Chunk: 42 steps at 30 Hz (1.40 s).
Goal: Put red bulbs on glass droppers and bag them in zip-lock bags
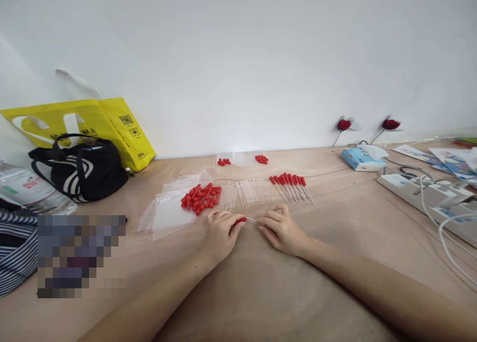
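Note:
My left hand [222, 231] is closed on a red rubber bulb [240, 221], pinched between thumb and fingers. Facing it, my right hand [281, 231] grips a thin clear dropper tube [251, 220]; the tube's end meets the bulb's mouth, though how far it goes in I cannot tell. Just beyond my left hand, a pile of loose red bulbs [201, 198] rests partly on clear zip bags [169, 215]. Bare tubes [253, 193] lie in rows beside the pile. Farther right is a fan of droppers [292, 187] with red bulbs on their tubes.
Against the wall lie clear bags [242, 158] with small red bulbs. A yellow bag [122, 128] and black bag [100, 168] stand at left, near a blurred-out patch [78, 257]. A tissue pack [361, 159] and power strip [421, 198] with cables are at right.

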Available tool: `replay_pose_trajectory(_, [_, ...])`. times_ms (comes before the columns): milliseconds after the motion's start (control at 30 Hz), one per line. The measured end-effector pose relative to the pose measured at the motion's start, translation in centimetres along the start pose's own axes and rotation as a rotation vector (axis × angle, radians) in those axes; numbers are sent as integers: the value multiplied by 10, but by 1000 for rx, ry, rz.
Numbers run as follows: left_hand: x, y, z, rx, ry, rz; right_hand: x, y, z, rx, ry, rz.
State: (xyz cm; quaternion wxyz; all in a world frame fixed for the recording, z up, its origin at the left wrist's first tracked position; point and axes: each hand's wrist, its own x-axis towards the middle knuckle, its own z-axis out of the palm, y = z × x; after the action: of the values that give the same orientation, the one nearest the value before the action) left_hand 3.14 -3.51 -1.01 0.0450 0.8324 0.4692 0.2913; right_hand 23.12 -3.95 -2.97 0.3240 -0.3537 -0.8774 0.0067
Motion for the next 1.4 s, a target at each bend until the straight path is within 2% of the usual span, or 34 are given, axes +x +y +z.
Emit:
replay_pose_trajectory(267, [-2,0,-2,-3,-24,45,1,-2,-2,-10,-20,-63])
replay_pose_trajectory(467, [-2,5,-6,-15,-40,145,1,3,-5,-43,-12,-136])
replay_pose_trajectory(700, [-3,6,-4,-11,-48,215,3,0,-3,-88,7,-152])
replay_pose_trajectory(1167, [-2,8,-5,-9,-81,200,9,1,-5,-63,-71,-116])
replay_pose_trajectory(1333, [0,6,-4,-8,-24,138,15,2,-15,-169,-102,-106])
replay_pose_trajectory(1400, [1,2,-4,21,27,88,17,10,-18,-212,-114,-41])
